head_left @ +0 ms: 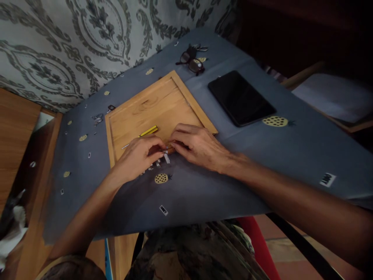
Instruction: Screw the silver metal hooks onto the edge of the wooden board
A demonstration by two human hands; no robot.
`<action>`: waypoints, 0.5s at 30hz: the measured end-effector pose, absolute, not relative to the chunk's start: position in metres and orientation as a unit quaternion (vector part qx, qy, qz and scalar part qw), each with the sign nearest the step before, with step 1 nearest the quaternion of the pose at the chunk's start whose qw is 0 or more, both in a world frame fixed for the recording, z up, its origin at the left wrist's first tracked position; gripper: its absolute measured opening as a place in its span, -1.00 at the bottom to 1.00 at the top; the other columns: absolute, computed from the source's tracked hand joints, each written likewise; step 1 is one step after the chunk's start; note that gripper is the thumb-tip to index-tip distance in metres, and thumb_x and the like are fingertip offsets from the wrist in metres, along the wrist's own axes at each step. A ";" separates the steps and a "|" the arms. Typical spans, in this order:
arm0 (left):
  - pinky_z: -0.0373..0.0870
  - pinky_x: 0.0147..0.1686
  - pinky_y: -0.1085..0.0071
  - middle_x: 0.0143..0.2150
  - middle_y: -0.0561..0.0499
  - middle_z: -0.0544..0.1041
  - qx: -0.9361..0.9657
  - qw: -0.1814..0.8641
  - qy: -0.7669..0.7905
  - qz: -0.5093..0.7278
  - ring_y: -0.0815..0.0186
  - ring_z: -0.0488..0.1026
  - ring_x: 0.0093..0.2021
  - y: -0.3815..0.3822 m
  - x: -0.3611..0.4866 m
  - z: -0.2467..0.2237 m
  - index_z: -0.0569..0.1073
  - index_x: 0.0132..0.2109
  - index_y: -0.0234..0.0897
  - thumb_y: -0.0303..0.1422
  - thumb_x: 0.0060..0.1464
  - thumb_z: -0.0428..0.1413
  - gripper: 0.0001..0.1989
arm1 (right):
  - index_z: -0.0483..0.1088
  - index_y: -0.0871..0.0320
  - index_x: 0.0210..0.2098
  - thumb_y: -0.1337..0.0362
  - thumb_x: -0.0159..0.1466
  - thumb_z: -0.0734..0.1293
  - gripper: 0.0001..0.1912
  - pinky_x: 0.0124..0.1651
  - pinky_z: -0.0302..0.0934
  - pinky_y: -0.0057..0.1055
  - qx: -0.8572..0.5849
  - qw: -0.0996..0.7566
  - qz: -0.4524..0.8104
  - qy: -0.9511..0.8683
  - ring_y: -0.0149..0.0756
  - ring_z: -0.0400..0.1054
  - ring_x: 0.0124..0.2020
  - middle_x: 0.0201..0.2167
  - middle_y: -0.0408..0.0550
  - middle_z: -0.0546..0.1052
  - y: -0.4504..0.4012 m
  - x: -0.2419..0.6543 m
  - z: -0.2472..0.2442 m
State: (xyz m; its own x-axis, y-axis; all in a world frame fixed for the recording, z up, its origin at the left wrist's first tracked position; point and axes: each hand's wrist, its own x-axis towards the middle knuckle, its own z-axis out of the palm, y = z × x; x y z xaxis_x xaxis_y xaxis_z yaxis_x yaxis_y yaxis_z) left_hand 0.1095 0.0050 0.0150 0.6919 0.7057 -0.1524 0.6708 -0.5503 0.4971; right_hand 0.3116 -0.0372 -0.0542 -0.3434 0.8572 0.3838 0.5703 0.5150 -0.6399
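Observation:
A wooden board with a raised rim [109, 130] lies on the blue cloth. At its front edge my left hand [135, 153] is closed in a pinch, thumb and forefinger at a small silvery metal piece [166, 157]. My right hand [199, 146] faces it from the other side, fingers bent and pressed together at the same edge; what they hold, if anything, is hidden. Several similar metal bits [157, 163] stick out along the edge below my left hand. Just beyond that hand, a screwdriver with a yellow and black handle [149, 130] rests on the board.
A black tablet [240, 97] lies right of the board. Behind are dark glasses [190, 62] and keys [201, 48]. Small metal objects [98, 118] lie to the left. A patterned curtain [101, 35] hangs behind the table, and a wooden cabinet [17, 140] stands at the left.

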 end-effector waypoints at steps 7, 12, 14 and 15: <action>0.48 -0.16 0.39 -0.17 0.00 0.65 0.849 0.286 0.429 0.118 0.30 0.58 -0.17 0.006 0.095 0.019 0.57 -0.15 -0.25 -0.35 0.22 0.10 -0.84 | 0.53 0.23 -0.19 0.37 0.41 0.21 -0.77 -0.14 0.28 -0.28 -0.426 0.360 0.214 -0.802 -0.22 0.41 -0.21 -0.20 0.06 0.51 -0.039 0.312 -0.053; 0.47 -0.18 0.39 -0.19 0.00 0.65 0.840 0.188 0.476 0.181 0.30 0.56 -0.19 0.010 0.074 0.012 0.58 -0.15 -0.24 -0.31 0.22 0.10 -0.82 | 0.54 0.19 -0.16 0.36 0.38 0.29 -0.83 -0.06 0.33 -0.19 -0.391 0.365 0.206 -0.819 -0.17 0.42 -0.16 -0.17 0.07 0.54 -0.039 0.311 -0.056; 0.46 -0.15 0.37 -0.16 -0.02 0.64 0.838 0.155 0.488 0.190 0.28 0.56 -0.14 0.013 0.064 0.010 0.58 -0.15 -0.24 -0.33 0.22 0.09 -0.82 | 0.55 0.19 -0.16 0.37 0.37 0.29 -0.83 -0.04 0.33 -0.16 -0.376 0.368 0.202 -0.826 -0.14 0.42 -0.13 -0.16 0.08 0.54 -0.038 0.311 -0.056; 0.46 -0.14 0.35 -0.15 -0.02 0.64 0.835 0.144 0.493 0.196 0.26 0.55 -0.12 0.014 0.059 0.009 0.58 -0.14 -0.23 -0.33 0.22 0.09 -0.82 | 0.56 0.19 -0.15 0.38 0.37 0.29 -0.82 -0.04 0.33 -0.15 -0.370 0.369 0.202 -0.828 -0.13 0.42 -0.13 -0.16 0.09 0.54 -0.038 0.311 -0.057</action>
State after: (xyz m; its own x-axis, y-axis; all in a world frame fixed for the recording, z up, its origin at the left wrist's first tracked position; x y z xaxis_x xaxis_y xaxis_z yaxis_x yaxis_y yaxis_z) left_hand 0.0590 0.0139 0.0095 0.4366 0.8804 0.1850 0.7678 -0.4719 0.4334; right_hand 0.3106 -0.0383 -0.0565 -0.4542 0.7617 0.4620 0.4632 0.6449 -0.6079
